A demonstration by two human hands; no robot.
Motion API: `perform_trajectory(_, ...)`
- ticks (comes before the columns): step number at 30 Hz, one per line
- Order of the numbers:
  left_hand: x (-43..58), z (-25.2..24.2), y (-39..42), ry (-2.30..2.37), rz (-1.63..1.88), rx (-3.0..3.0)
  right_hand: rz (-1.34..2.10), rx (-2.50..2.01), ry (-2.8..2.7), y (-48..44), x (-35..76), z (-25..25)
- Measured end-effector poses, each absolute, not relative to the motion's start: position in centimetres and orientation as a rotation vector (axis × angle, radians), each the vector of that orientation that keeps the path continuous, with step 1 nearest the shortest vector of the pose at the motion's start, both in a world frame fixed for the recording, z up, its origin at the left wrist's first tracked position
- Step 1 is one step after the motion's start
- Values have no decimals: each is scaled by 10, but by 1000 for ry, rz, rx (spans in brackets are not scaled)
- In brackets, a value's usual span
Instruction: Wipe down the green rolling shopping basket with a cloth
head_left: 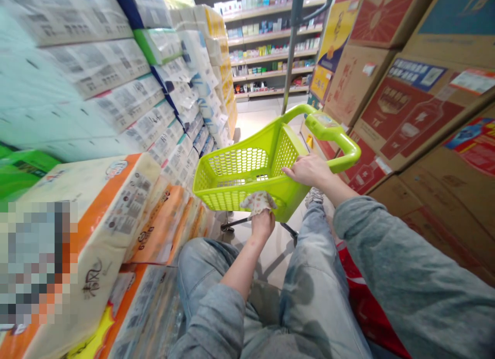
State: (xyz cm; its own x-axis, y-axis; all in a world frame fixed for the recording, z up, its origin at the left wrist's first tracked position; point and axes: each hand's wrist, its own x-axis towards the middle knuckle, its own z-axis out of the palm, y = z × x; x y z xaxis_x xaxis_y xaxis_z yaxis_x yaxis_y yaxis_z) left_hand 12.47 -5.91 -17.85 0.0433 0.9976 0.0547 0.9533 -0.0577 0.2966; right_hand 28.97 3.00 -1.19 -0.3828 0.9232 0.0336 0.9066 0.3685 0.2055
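Closest in is the person's rolled right sleeve [410, 266], slanting toward the lime-green shopping cart [305, 194]. A pale patterned cloth [257, 200] lies against the cart's near side, spreading just beyond the fingers of the left hand [263, 225], which clutch its lower part. The cart's long axis runs sideways to the person, nose to the left, handle [350, 148] to the right. The left forearm rises from below the cart; the right hand [309, 169], knuckles up, has its fingers curled over the cart's rim beside the handle.
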Motion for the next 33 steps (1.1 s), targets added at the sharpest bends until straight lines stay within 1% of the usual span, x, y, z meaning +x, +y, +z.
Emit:
perform_trajectory(3,115,-177,-58,1987,386,2124,296,1670,2549,30,286,-12)
perform_trajectory(6,104,-181,-61,1967,494,2030,315,1675,2550,29,285,-12)
perform_trajectory(11,79,-199,-70,2110,637,1777,318,1667,2553,26,285,-13)
perform_trajectory(15,65,-195,-69,2125,720,1840,305,1677,2557,24,285,-14)
perform_trajectory(23,44,-163,-58,2200,620,1998,266,1703,2573,24,283,-16)
perform_trajectory(33,32,-172,-57,2099,679,1991,295,1738,2560,24,296,-20)
